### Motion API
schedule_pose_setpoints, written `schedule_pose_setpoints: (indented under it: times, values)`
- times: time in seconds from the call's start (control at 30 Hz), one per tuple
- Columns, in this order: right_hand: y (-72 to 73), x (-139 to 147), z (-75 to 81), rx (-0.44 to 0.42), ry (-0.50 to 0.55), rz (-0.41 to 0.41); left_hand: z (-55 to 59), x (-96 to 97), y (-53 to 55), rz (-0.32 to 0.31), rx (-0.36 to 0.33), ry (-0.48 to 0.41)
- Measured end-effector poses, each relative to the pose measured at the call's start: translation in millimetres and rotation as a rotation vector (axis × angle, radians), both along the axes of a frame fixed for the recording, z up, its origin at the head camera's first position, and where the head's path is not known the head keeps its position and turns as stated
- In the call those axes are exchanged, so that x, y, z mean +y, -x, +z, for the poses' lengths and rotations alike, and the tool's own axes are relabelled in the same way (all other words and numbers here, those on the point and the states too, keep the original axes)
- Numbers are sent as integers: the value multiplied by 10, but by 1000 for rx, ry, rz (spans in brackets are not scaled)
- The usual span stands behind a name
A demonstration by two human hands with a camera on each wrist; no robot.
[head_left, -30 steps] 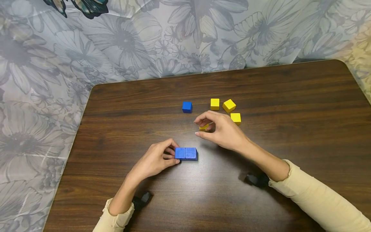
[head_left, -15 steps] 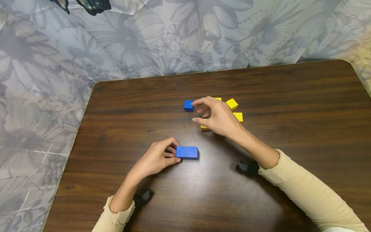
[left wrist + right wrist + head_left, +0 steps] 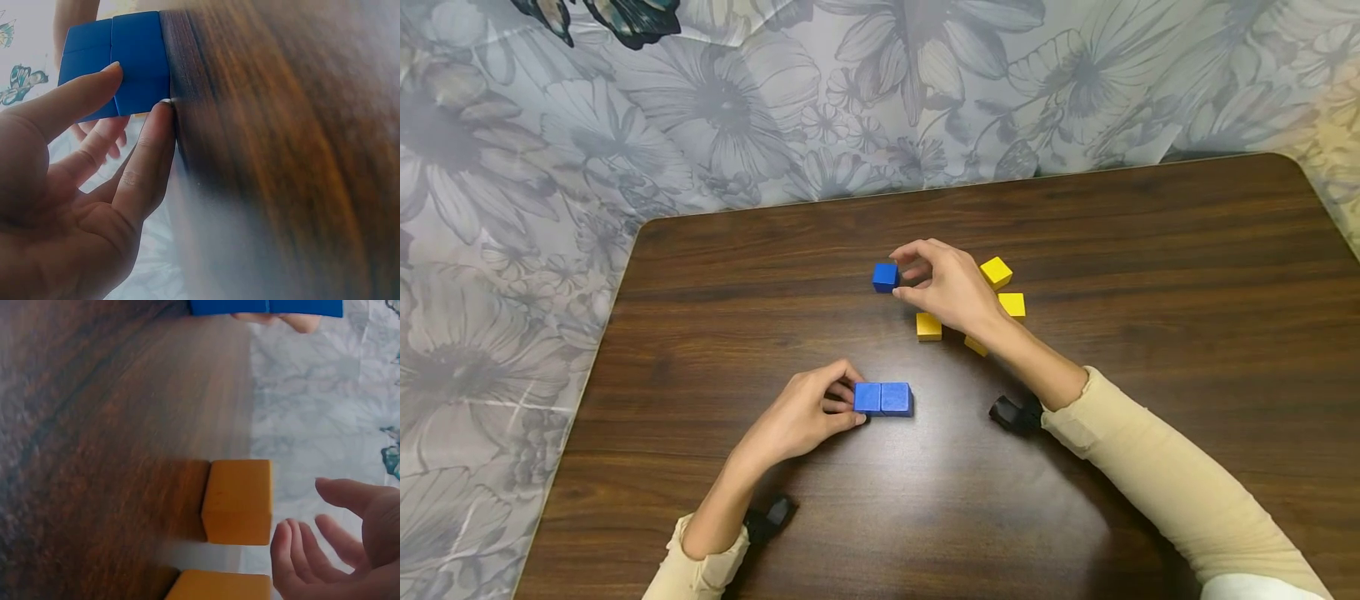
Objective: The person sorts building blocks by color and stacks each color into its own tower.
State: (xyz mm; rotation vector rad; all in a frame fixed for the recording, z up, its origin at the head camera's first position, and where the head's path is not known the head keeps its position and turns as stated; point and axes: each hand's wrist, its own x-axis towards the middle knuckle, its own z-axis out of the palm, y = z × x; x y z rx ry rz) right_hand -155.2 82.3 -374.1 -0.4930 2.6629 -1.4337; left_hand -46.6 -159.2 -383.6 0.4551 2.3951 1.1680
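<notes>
In the head view my left hand (image 3: 805, 408) holds the left end of a small wall of blue blocks (image 3: 883, 399). The left wrist view shows thumb and fingers on opposite faces of the blue blocks (image 3: 140, 56), which stand two layers high on the table. My right hand (image 3: 951, 283) is beside a single blue cube (image 3: 885, 277), its thumb and index fingertips near the cube's right side. Whether they touch it I cannot tell. The right wrist view has the right hand (image 3: 337, 544) with fingers apart and nothing seen between them.
Several yellow cubes lie around the right hand, including one nearer the blue wall (image 3: 928, 327) and two to its right (image 3: 996, 272). A yellow cube (image 3: 976, 345) is partly covered by the right forearm. The dark wooden table (image 3: 715, 292) meets a floral cloth (image 3: 730, 100) at the back.
My right hand has moved away from the near yellow cube, back and left to the lone blue cube. The left hand has kept its place on the blue wall.
</notes>
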Motion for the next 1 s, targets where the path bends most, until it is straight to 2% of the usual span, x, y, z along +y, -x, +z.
schedule_pose_setpoints:
  times: [0.3,0.63,1.0]
  values:
    - [60,-52,-75,9,-47,-51,-1,6,9,-4,8,2]
    - [116,-157,-99,-127,-115,-49,-5,0,10,-6,6,-13]
    - [161,-258,-103,-132,-170,-47,-15,-10,10,-3,5,-21]
